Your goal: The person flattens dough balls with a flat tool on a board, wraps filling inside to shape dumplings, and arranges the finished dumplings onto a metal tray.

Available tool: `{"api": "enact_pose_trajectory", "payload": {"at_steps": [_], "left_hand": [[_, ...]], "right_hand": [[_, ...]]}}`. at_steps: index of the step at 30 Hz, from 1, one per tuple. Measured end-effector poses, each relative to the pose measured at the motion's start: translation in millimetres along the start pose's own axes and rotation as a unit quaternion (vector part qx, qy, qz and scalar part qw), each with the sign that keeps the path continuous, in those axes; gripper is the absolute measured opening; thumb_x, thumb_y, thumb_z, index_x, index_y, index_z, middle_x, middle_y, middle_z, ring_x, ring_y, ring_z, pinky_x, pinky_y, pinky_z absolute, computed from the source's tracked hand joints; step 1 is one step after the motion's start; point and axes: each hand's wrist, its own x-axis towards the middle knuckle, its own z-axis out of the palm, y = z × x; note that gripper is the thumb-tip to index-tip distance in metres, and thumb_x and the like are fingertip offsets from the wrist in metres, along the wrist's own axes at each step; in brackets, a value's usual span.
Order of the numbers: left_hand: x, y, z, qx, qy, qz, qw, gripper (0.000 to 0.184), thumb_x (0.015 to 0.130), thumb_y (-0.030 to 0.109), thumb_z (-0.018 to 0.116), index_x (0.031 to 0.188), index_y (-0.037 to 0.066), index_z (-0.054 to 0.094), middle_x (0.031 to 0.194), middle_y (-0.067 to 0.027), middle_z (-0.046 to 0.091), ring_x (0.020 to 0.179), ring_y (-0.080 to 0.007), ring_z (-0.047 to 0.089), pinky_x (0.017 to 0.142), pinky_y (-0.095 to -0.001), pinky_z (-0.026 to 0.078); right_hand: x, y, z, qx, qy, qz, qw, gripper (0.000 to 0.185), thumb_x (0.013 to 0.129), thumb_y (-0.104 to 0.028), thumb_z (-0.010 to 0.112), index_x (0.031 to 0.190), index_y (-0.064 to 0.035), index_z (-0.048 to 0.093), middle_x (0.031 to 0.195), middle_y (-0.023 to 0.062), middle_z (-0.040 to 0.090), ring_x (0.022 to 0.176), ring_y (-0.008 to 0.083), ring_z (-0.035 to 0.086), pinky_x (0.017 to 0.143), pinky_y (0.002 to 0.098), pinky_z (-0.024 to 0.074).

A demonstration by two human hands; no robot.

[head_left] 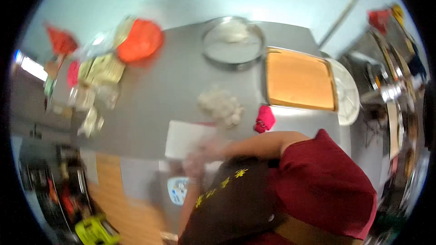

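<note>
On the grey metal surface (pixel 159 95), a round metal pan (pixel 234 66) stands at the back, a rectangular orange-topped tray (pixel 300 80) to its right. A crumpled bright pink cloth (pixel 265 119) lies just before the tray, a loose off-white pile (pixel 221 107) left of it. Nearer is a flat white rectangular sheet (pixel 186 138), the hands (pixel 210 149) at its near right corner. Far left: a red plastic bag (pixel 140 41).

Maroon short-sleeved top (pixel 327 186) worn. Dark brown apron (pixel 240 202) over it, bearing a row of yellow markings (pixel 225 182).
</note>
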Motion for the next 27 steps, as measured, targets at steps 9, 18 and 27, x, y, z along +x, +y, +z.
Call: {"api": "enact_pose_trajectory", "payload": {"at_steps": [9,18,27], "left_hand": [[3,84,-22,-0.036,-0.027,-0.079,0.996,0.040,0.082,0.021,0.058,0.117,0.006,0.050,0.119,-0.0129,0.050,0.110,-0.0289,0.049,0.093,-0.0364,0.044],[-18,32,20,-0.004,0.005,-0.204,0.979,0.043,0.082,0.028,0.059,0.118,0.006,0.052,0.120,-0.0149,0.050,0.107,-0.0316,0.051,0.091,-0.0412,0.042],[28,13,-38,0.230,0.083,-0.367,0.897,0.044,0.085,0.042,0.049,0.113,0.009,0.055,0.117,-0.0158,0.051,0.100,-0.0330,0.053,0.089,-0.0447,0.041]], "right_hand": [[23,-5,-14,-0.155,-0.005,-0.083,0.984,0.047,0.085,-0.037,0.049,0.119,-0.0058,0.050,0.098,0.0247,0.060,0.090,0.0388,0.060,0.082,0.0467,0.0461],[65,-138,-82,-0.348,0.078,-0.189,0.915,0.020,0.079,-0.014,0.052,0.091,-0.0017,0.062,0.080,0.0176,0.065,0.075,0.0341,0.065,0.066,0.0447,0.0511],[77,-180,-93,-0.404,0.053,-0.113,0.906,0.024,0.081,-0.013,0.050,0.098,-0.0079,0.067,0.103,0.0134,0.064,0.096,0.0302,0.062,0.080,0.0413,0.0499]]}}
